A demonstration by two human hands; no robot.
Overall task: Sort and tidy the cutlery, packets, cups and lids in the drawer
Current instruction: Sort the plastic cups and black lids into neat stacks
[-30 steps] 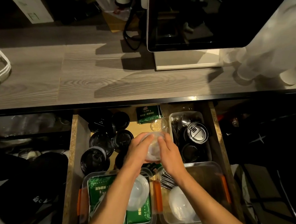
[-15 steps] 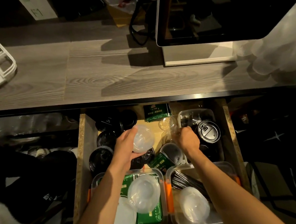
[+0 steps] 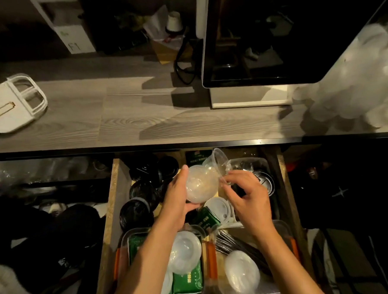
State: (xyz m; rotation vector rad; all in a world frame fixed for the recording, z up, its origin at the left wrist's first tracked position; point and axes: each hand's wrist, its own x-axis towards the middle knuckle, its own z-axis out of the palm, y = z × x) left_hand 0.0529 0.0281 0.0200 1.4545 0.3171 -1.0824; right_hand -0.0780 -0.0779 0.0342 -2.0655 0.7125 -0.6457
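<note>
Nearest the camera, two clear tubs are sitting side by side at the front of the open drawer (image 3: 107, 221): the left tub (image 3: 124, 242) is holding green packets (image 3: 187, 282) under a clear domed lid (image 3: 185, 251), while the right tub (image 3: 282, 230) is carrying dark forks (image 3: 235, 245) and another domed lid (image 3: 241, 272). Above them, the person's left hand (image 3: 176, 198) is cupping a clear dome lid stack (image 3: 201, 183), fingers curled round its edge. Just beside it, the right hand (image 3: 249, 199) is pinching the rim of a clear plastic cup (image 3: 218, 160), which is tilting against the held stack. Beneath the hands a white flat lid (image 3: 218, 207) is lying beside a loose green packet (image 3: 209, 218). Black lids (image 3: 135, 211) are crowding the drawer's left side, and a further tub (image 3: 252, 164) with a black lid is sitting at the back right. Beyond, the grey wood desk (image 3: 119, 121) is bearing a white container (image 3: 13, 104), a dark screen (image 3: 283, 29) and bagged clear cups (image 3: 354, 89).
</note>
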